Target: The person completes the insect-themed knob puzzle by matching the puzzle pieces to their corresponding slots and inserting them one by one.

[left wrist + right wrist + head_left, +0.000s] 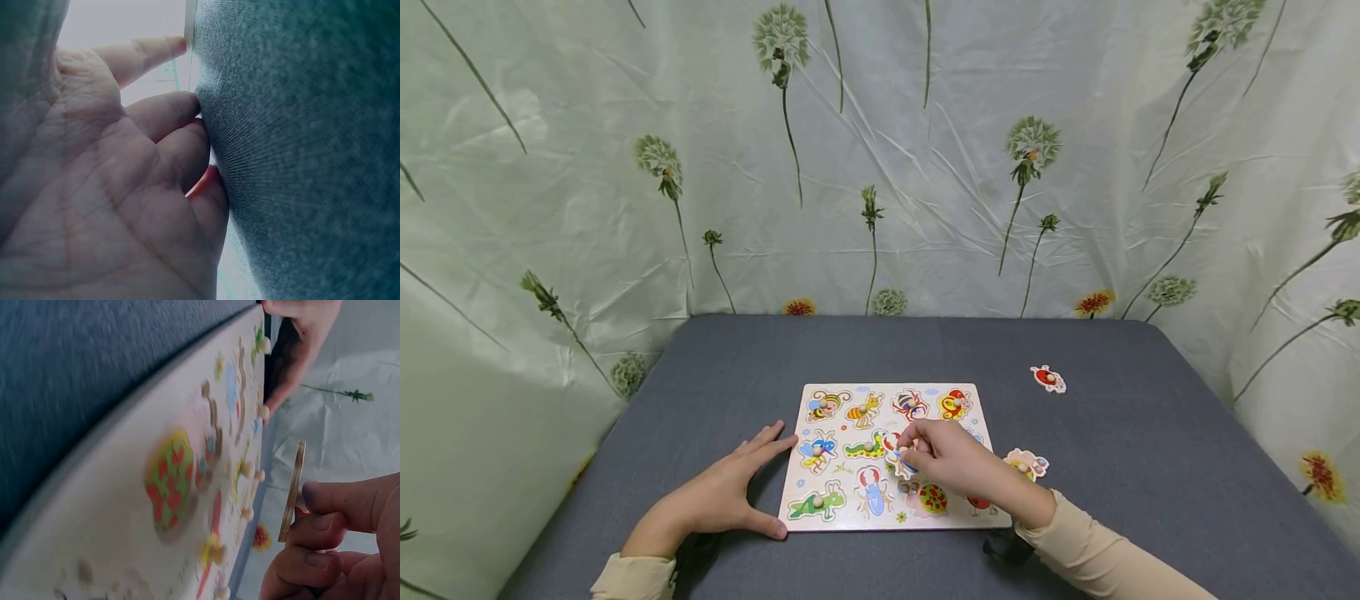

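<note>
right hand (951,458) pinches a flat puzzle piece (292,490) by its knob, lifted just off the middle of the puzzle board (820,521), its picture hidden from every view, while the left hand (722,496) lies flat with fingers straight against the board's left edge.

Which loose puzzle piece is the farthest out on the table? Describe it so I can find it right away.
Start at the puzzle board in the middle of the grey table, then look right and toward the curtain. The red piece lies alone on the cloth there, clear of the board. Unlike the pale piece near the board's right edge, it is mostly red and sits well away from both hands.
</note>
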Action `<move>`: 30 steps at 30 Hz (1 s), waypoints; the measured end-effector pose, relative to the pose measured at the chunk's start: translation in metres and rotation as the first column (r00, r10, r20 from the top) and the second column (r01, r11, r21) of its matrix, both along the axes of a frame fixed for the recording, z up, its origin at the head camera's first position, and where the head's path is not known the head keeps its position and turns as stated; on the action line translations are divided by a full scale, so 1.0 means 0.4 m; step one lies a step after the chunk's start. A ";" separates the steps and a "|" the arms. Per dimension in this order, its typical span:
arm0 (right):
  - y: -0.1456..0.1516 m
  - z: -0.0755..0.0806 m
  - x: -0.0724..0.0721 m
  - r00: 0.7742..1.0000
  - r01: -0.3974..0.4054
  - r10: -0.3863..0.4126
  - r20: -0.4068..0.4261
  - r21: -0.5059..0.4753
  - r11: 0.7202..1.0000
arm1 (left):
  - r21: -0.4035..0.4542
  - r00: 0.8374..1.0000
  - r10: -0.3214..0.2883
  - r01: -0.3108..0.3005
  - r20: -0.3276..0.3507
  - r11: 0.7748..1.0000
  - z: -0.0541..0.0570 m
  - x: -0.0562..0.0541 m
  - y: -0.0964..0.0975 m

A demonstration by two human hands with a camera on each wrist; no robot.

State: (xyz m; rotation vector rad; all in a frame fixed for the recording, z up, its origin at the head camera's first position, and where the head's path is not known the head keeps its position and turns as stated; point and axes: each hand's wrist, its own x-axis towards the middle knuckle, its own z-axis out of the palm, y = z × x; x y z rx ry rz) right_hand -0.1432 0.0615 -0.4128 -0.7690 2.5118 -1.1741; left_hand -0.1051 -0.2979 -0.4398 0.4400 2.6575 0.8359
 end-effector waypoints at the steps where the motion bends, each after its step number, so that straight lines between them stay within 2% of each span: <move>1: -0.004 -0.004 0.003 1.000 -0.005 0.005 0.003 -0.001 1.000 | 0.000 1.000 0.001 -0.001 0.000 1.000 0.000 0.000 0.001; 12: -0.054 -0.043 0.031 0.997 -0.074 0.074 -0.007 0.013 0.997 | 0.000 1.000 -0.007 0.007 -0.015 1.000 -0.003 0.000 -0.003; 19: -0.076 -0.046 0.043 0.995 -0.104 0.104 -0.003 0.016 0.994 | 0.010 1.000 -0.014 0.014 -0.025 1.000 -0.003 0.002 -0.004; 30: -0.083 -0.048 0.043 0.995 -0.100 0.100 -0.003 0.056 0.993 | 0.009 1.000 -0.012 0.012 -0.025 1.000 0.001 0.002 0.001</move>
